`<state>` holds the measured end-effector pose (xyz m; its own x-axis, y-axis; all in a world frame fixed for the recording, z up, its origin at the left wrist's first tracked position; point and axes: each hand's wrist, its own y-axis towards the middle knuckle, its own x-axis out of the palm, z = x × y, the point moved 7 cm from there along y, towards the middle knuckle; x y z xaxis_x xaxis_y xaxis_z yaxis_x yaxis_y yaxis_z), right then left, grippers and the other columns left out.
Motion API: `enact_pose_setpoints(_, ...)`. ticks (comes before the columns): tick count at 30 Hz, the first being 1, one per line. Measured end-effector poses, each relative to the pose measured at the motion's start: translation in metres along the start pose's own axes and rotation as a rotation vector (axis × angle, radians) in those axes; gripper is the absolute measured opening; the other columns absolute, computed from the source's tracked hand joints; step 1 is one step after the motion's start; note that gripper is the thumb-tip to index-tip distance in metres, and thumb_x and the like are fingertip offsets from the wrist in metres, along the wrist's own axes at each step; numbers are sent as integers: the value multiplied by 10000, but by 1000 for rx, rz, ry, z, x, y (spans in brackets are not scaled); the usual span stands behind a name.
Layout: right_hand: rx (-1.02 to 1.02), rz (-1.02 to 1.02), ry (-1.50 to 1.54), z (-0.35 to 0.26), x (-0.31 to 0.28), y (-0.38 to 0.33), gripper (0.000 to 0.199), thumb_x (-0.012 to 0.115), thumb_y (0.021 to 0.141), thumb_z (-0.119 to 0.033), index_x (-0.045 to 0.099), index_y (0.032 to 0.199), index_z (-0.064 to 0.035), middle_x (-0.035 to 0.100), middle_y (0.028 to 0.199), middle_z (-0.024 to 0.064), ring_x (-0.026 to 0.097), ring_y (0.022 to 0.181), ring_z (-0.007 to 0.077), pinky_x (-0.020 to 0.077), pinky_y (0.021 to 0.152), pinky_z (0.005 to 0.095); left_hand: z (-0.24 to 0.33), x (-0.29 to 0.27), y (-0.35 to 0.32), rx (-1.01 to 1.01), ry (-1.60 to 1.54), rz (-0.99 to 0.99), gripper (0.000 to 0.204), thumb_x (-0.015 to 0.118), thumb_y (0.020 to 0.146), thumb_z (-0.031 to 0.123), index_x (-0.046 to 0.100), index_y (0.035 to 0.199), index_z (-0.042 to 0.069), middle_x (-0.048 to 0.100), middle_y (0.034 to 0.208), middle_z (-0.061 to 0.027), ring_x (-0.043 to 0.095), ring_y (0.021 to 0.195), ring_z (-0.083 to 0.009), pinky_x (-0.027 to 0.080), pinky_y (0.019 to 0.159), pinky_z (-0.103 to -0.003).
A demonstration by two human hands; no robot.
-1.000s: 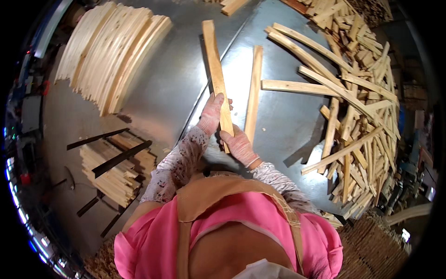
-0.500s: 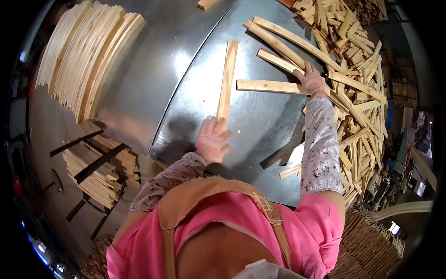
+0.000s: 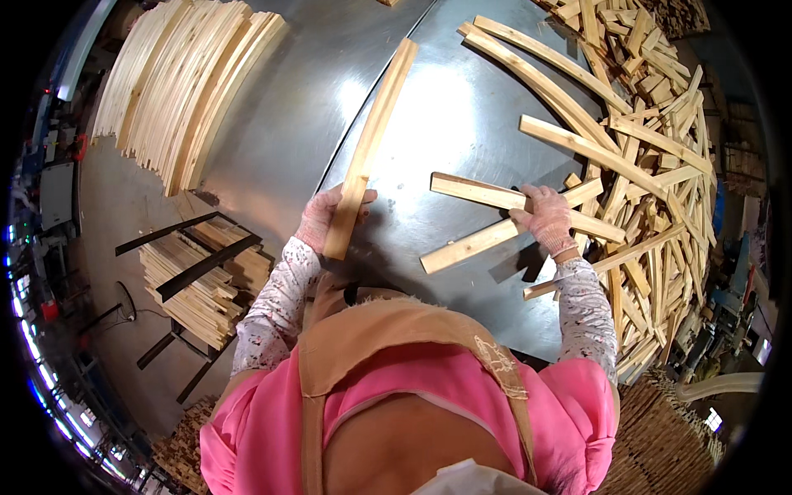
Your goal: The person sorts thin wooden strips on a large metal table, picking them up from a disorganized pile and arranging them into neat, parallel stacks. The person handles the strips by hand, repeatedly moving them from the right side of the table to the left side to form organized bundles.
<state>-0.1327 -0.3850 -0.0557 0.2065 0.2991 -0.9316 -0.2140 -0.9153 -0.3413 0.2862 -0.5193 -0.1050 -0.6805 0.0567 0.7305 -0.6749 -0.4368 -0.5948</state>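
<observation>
Pale wooden strip (image 3: pixel 375 136) in the left hand (image 3: pixel 320 219), gripped near its bottom end, with fingers poking out from under it. Tips to the right at the top, over the shiny metal counter (image 3: pixel 297 107). Was lying on the counter half a second ago, below spread, blurry fingers. Now picked up and slanted. In the right hand (image 3: pixel 549 219), closed with thumb on one side and fingers on the other, a second strip (image 3: pixel 478 191). Crosses a third strip (image 3: pixel 470 246) just by that hand. Before, right arm stretched farther out, to the edge of the messy wood pile (image 3: pixel 660 214); now pulled back closer. At the upper left, same as before, a neat stack (image 3: pixel 186 82), and below it more wood on a black rack (image 3: pixel 210 268).
</observation>
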Motion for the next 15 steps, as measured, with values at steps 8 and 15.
enact_pose_setpoints(8,317,33,600,-58,-14,44,489,728,926,-355,705,1323,-70,772,1001,157,742,911,313,576,836,411,-1,-13,4,73,224,166,571,732,951,341,594,1383,-6,739,1182,-185,701,880,-219,590,752,-332)
enact_pose_setpoints(15,440,-87,1109,-134,58,13,622,690,958,-348,618,1410,72,765,1122,193,710,1074,277,527,1018,358,173,-93,-56,828,2144,1002,374,656,985,290,694,1250,28,747,1063,-163,711,988,-299,568,877,-409)
